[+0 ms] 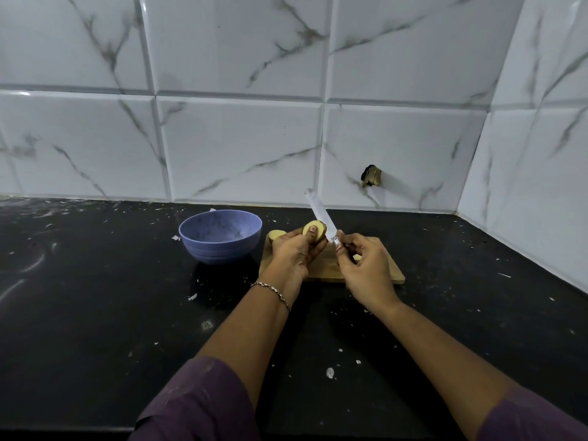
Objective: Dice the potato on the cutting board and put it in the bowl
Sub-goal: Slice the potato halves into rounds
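Over one board (383,271): one potato half (320,228), one knife (319,214).

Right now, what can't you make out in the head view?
All head view:
- Knife handle: wrapped in the right hand's grip; only the blade shows.
- Cutting board middle: covered by both hands.
- Potato chunk at the board's far-left corner: mostly behind the left hand, which holds a potato half.
- Pale bit by the right hand: too small, partly covered.
- Bowl floor: near wall hides it.
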A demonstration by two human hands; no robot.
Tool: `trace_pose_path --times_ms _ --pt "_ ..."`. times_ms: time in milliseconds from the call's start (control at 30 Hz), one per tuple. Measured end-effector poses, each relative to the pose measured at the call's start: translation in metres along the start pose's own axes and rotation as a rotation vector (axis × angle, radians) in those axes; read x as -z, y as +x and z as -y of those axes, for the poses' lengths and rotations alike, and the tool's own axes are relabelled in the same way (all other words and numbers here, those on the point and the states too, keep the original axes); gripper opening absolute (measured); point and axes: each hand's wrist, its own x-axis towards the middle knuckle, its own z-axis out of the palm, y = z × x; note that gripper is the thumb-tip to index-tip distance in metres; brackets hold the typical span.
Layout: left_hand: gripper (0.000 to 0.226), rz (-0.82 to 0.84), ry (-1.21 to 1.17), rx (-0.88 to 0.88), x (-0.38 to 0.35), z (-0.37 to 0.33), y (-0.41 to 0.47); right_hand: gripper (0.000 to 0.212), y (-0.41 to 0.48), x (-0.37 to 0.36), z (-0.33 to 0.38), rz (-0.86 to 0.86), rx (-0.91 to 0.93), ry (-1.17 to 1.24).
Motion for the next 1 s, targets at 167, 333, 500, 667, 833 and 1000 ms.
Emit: trace_pose_path --times_ms 167,333,500,667,833,1000 --pt "0.032 -0.020 -0.015 -0.008 0.003 -0.003 0.005 0.027 -0.004 -0.002 -0.003 0.052 0.005 -0.004" --pt "0.031 -0.018 -0.006 -0.015 0.004 -0.004 0.009 0.029 -0.006 -0.003 -0.005 0.048 0.040 -0.072" --pt "0.026 0.016 0.036 0.011 0.000 0.002 0.005 0.024 -0.004 -0.004 -0.005 0.021 0.055 -0.103" --pt "0.026 -0.007 0.020 -0.003 -0.002 0.006 0.004 0.022 -0.002 -0.006 -0.007 0.025 0.058 -0.113" --pt "0.024 -0.035 0.026 -0.018 0.002 0.004 0.008 0.024 -0.007 -0.007 -0.006 0.077 0.037 -0.071" --pt "0.023 0.006 -0.011 -0.025 0.007 0.001 0.010 0.024 -0.010 -0.007 -0.005 0.115 0.002 -0.025"
